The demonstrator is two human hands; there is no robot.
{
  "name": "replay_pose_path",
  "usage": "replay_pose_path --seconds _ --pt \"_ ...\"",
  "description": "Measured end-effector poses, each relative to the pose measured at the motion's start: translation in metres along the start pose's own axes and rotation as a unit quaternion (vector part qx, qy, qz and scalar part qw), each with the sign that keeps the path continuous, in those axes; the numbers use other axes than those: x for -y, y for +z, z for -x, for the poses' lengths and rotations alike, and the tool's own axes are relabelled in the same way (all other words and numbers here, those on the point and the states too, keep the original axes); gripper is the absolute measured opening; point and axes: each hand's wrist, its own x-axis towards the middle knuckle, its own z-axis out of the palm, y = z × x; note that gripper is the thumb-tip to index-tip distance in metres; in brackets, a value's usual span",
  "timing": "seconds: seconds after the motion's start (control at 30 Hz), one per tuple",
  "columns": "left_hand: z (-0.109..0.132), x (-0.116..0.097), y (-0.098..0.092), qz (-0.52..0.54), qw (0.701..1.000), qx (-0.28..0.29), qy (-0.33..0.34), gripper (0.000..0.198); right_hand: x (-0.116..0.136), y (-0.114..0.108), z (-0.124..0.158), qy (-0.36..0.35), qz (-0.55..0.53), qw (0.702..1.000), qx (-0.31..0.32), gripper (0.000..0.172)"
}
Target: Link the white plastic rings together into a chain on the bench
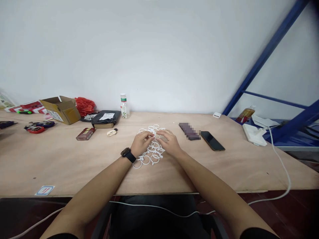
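Note:
A loose heap of white plastic curtain rings [146,160], several with small tabs on their rims, lies on the wooden table in front of me. Over the heap's middle, my left hand [142,143] has its thumb and fingertips pinched together at a white ring. Facing it from the right, my right hand [169,142] curls its thumb and fingers towards the same spot, closed on that ring. The fingers cover most of the held ring. A black watch [128,154] is strapped round my left wrist.
Left of the heap are a computer mouse [112,132], a dark red box [85,134], a black package [106,117] and an open carton [62,111]. A bottle [123,106] stands by the wall. To the right lie a purple packet [186,130], a phone [212,140] and a white cable [279,159].

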Motion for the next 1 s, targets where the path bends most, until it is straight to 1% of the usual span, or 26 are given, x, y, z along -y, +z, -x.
replay_pose_path --seconds 0.1,0.27,0.37,0.5,0.57,0.63,0.7,0.77,0.83,0.9,0.93,1.0 --pt "0.001 -0.005 0.0 -0.001 1.0 0.006 0.028 0.02 0.003 0.001 0.0 0.016 -0.038 0.999 -0.009 0.016" --pt "0.002 -0.009 0.0 -0.01 0.999 0.006 0.035 0.024 0.008 0.004 0.0 0.028 -0.089 0.996 -0.012 0.014" --pt "0.002 -0.009 0.0 -0.017 0.999 0.004 0.037 0.024 0.011 0.005 0.0 0.038 -0.091 0.995 -0.009 0.014" --pt "0.002 -0.005 0.003 -0.029 0.999 0.008 0.016 0.023 0.01 0.006 0.0 0.054 -0.077 0.996 0.001 0.013" --pt "0.001 0.001 0.004 -0.019 1.0 0.024 -0.003 0.022 0.007 0.005 -0.001 0.056 -0.042 0.997 0.023 0.012" --pt "0.0 0.01 0.005 -0.016 0.999 0.046 -0.02 0.021 0.001 0.005 -0.001 0.055 0.011 0.997 0.061 0.011" --pt "-0.001 0.022 0.004 -0.048 0.997 0.061 -0.018 0.02 -0.005 0.005 0.0 0.059 0.056 0.992 0.101 0.011" --pt "-0.003 0.034 0.0 -0.095 0.994 0.051 -0.017 0.021 -0.011 0.004 0.0 0.075 0.082 0.986 0.127 0.011" --pt "-0.004 0.046 -0.005 -0.153 0.987 0.041 -0.035 0.022 -0.015 0.003 0.0 0.096 0.09 0.982 0.136 0.011" --pt "-0.003 0.056 -0.009 -0.217 0.973 0.034 -0.072 0.024 -0.017 0.002 0.0 0.111 0.086 0.981 0.135 0.011" --pt "-0.002 0.06 -0.011 -0.245 0.965 0.036 -0.09 0.025 -0.018 0.001 0.0 0.114 0.081 0.981 0.131 0.01" --pt "0.0 0.065 -0.012 -0.282 0.951 0.058 -0.112 0.024 -0.017 0.001 0.0 0.114 0.073 0.983 0.121 0.009"
